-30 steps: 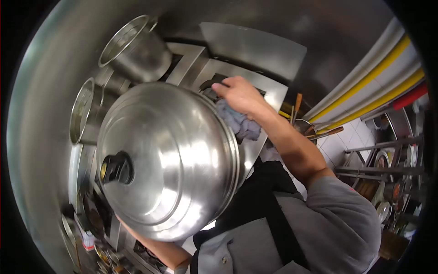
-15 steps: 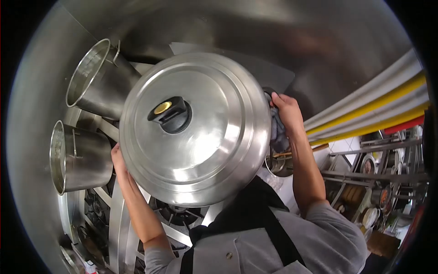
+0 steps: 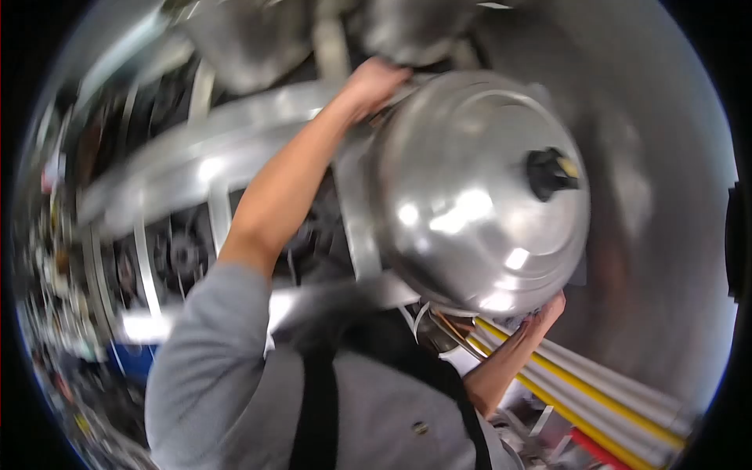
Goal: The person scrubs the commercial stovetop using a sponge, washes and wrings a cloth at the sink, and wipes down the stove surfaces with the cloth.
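Note:
A large shiny metal pot with a domed lid (image 3: 470, 204) sits between my two hands, seen from above. Its lid carries a black knob (image 3: 551, 174) with a gold-coloured inset. My left hand (image 3: 377, 84) is closed at the pot's far-left side, partly smeared by motion. At the near-right side my right hand (image 3: 551, 312) grips the rim area, its fingers largely hidden by the pot. The pot's side handles and its base are hidden from view.
Two tall metal pots (image 3: 251, 43) (image 3: 419, 27) stand beyond my left hand. A gas stove with burners (image 3: 182, 252) stretches left. A curved metal wall (image 3: 654, 204) rises on the right. White and yellow striped bars (image 3: 583, 384) run along the lower right, near a small pan (image 3: 437, 329).
My view has turned, so the lidded pot now appears farther right and the two tall pots at the top. Both hands stay on the lidded pot.

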Motion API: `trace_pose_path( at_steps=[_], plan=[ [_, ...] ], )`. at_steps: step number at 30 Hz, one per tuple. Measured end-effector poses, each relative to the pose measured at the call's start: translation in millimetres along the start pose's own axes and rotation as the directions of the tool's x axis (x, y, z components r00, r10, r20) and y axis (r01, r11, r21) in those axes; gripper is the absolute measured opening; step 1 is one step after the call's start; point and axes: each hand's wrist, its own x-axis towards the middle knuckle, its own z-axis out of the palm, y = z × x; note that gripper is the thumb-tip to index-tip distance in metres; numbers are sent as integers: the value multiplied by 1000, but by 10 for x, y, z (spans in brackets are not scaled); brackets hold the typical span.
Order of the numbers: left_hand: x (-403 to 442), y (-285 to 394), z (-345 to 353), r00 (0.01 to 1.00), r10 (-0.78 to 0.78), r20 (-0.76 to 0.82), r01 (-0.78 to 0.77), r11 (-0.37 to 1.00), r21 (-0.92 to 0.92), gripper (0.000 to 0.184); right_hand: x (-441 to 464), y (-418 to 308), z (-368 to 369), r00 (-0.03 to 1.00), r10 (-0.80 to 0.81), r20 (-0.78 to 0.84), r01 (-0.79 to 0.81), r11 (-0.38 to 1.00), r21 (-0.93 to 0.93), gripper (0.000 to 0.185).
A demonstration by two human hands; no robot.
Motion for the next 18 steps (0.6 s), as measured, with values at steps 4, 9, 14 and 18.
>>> trace_pose_path(
  at_steps=[4, 9, 14, 18],
  plan=[
    [182, -52, -26, 997, -55, -56, 48, 991, -127, 34, 199, 93, 142, 999, -39, 2, 39, 994, 102, 35],
    [364, -62, -29, 997, -79, -12, 74, 972, -222, 34, 188, 190, 245, 991, -130, -39, 134, 979, 151, 37],
    [665, -66, 34, 999, 37, -38, -35, 998, 55, 26, 135, 143, 279, 999, -24, 30, 17, 980, 198, 39],
    [1101, -441, 91, 988, 155, -26, -147, 969, 197, 44, 241, 240, 142, 1000, 13, 19, -14, 998, 61, 47]
  ],
)
